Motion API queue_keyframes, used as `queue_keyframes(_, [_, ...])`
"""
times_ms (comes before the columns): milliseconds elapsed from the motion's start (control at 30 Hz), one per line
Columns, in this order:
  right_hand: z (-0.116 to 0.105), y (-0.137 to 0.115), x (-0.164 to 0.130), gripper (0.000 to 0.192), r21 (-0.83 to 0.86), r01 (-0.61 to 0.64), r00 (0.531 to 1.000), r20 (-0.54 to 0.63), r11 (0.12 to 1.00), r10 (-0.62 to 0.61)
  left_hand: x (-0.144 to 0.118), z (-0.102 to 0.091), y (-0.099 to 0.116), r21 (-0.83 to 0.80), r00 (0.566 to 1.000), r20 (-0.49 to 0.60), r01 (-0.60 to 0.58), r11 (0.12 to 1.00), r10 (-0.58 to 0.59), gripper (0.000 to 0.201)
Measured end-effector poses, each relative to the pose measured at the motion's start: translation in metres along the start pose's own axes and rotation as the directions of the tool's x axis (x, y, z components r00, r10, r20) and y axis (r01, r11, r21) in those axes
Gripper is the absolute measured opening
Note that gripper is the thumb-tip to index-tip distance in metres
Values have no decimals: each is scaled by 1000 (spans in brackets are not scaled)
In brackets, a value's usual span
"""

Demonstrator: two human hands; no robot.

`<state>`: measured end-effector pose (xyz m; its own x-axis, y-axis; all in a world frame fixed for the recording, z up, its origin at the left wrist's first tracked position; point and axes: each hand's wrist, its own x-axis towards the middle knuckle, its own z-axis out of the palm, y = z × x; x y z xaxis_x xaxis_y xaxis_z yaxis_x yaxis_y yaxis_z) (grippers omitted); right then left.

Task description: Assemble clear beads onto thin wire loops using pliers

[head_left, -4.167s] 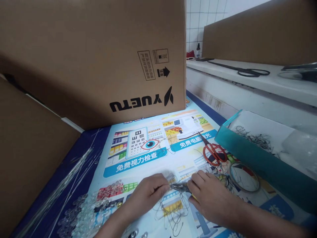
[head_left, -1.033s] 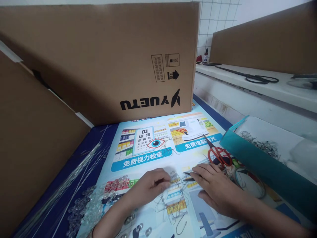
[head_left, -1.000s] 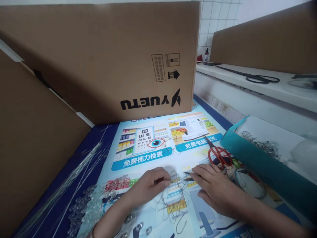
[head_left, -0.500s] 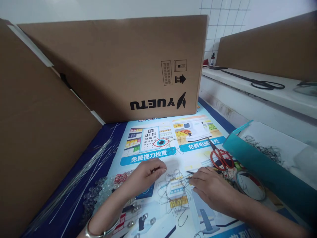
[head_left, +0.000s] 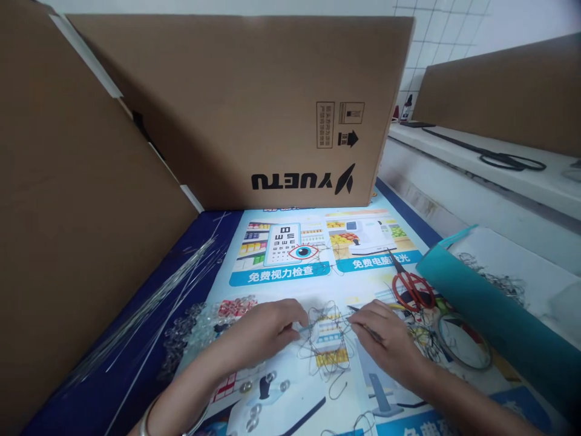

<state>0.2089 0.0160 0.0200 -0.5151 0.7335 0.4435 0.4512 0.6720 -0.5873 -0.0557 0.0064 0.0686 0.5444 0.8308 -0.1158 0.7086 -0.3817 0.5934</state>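
Silvery wire, bent into thin hook-like pieces, lies in a tangled wire pile [head_left: 327,339] on the printed sheet [head_left: 254,290] that covers the table, between my two hands, and I judge everything else from it. My left hand [head_left: 275,330] is at the wire pile's left edge, thumb and forefinger nearly together; from the head camera I cannot tell whether a wire is pinched between them. My right hand [head_left: 385,342], just right of the wire pile, is curled round a dark-tipped tool [head_left: 353,309], mostly hidden by the fingers, its point aimed towards the wires. The tangle worries me most: a piece drawn out carelessly could hook its neighbours and drag several along, because their bent ends cross. The dark tip, so close to the opposite fingertips, could nip or prick if it slips. One loose hook [head_left: 338,387] on the near side of the wire pile could be swept off by a sleeve or wrist. Loose beads [head_left: 284,385], to its near left, are round and could roll if my left forearm shifts. Red-handled scissors [head_left: 407,275], beyond and right of the wire pile, point away from me, so a careless rightward reach could knock their handles.
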Motion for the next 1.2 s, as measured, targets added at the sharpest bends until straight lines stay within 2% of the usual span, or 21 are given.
queue_keyframes(167, [2, 7, -2, 13, -8, -8, 997, -82, 1000, 8, 2, 8, -7, -79, 999, -38, -40, 996, 37, 14])
queue_keyframes(400, [1, 9, -6, 17, -78, 51, 996, -64, 996, -56, 4, 10, -11, -198, 990, -19, -141, 970, 140, 9])
queue_keyframes(533, [3, 11, -8, 16, -83, 72, 994, -74, 994, -78, 8, 12, -17, -222, 992, 8, -122, 967, 127, 6])
queue_keyframes(667, [3, 11, -11, 18, -99, 109, 993, -32, 989, -112, 10, 15, -20, -230, 992, 43, -104, 968, 116, 13])
queue_keyframes(800, [0, 6, -15, 20, -81, 226, 973, 58, 971, -221, 11, 20, -21, -240, 988, 51, -130, 962, 146, 15])
queue_keyframes(900, [-3, -1, -16, 24, -70, 322, 930, 208, 944, -302, 12, 24, -22, -210, 984, 22, -166, 964, 175, 12])
queue_keyframes(1033, [-5, -11, -16, 33, -129, 369, 864, 412, 921, -288, 13, 25, -23, -183, 984, 18, -171, 968, 177, 11])
queue_keyframes(1200, [-6, -14, -17, 33, -146, 378, 837, 475, 914, -271, 12, 26, -23, -137, 992, 33, -117, 984, 123, 13])
